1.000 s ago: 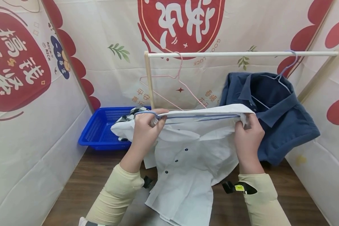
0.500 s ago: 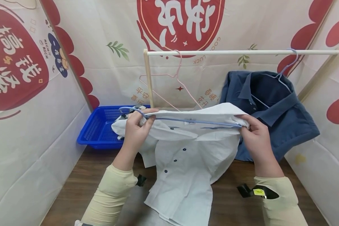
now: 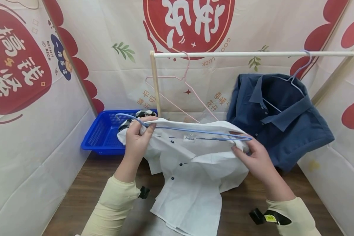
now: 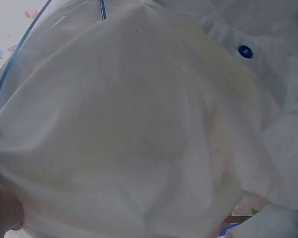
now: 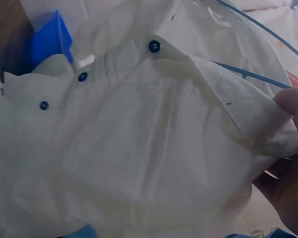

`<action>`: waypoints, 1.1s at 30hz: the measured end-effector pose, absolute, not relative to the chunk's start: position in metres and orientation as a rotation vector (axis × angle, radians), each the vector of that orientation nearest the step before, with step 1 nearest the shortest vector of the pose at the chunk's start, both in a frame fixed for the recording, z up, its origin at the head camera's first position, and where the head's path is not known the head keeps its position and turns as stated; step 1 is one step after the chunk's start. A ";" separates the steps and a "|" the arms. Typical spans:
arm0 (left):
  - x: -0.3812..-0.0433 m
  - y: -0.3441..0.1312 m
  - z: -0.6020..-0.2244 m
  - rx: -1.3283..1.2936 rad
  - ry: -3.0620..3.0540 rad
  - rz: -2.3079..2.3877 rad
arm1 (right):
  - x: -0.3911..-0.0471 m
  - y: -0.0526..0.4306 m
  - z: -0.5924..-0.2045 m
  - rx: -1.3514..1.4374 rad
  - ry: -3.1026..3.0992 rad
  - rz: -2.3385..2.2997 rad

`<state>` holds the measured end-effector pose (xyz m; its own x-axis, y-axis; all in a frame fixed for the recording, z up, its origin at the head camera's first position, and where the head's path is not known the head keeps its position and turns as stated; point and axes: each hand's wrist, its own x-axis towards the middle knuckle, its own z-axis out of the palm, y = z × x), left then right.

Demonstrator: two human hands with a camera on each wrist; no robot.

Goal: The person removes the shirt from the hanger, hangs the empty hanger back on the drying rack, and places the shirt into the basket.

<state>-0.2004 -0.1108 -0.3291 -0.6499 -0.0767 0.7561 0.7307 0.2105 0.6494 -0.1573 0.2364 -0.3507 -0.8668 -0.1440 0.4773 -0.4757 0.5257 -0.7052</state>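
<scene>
A white button-up shirt [image 3: 191,196] hangs from both hands in the head view, dark buttons down its front. A light blue hanger [image 3: 200,132] lies across its neck opening, the hook sticking out at the left. My left hand [image 3: 138,139] pinches the shirt's collar edge together with the hanger near its hook. My right hand [image 3: 255,159] pinches the shirt at the other side of the neck, close to the hanger's right end. In the right wrist view, the thumb and fingers of the right hand [image 5: 293,163] hold the collar. Cloth fills most of the left wrist view.
A rack with a white bar [image 3: 239,54] stands behind, bearing a pink hanger [image 3: 186,77] and a dark blue shirt [image 3: 283,131] on a hanger. At the left sits a blue basket [image 3: 95,137] with black-and-white checked cloth [image 3: 146,113]. Printed fabric walls enclose the wooden tabletop [image 3: 73,196].
Both hands have come lower, the left also going left. My right hand has gone down and turned, and the neck opening faces up more, showing the label. The hanger has slid or tilted with it.
</scene>
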 end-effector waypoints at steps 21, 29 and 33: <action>-0.194 -0.106 -0.354 -0.607 -1.919 -1.465 | -0.144 0.191 -0.421 0.880 -2.837 0.925; -0.197 -0.104 -0.365 -0.648 -1.959 -1.308 | -0.141 0.184 -0.421 0.844 -2.923 0.823; -0.199 -0.104 -0.372 -0.635 -2.022 -1.268 | -0.129 0.184 -0.408 0.679 -2.860 0.775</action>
<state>-0.1986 -0.1037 -0.3723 -0.6647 0.0555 0.7451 0.6948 0.4126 0.5891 -0.1294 0.1836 -0.4080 -0.8953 -0.3931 0.2095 -0.4451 0.7708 -0.4558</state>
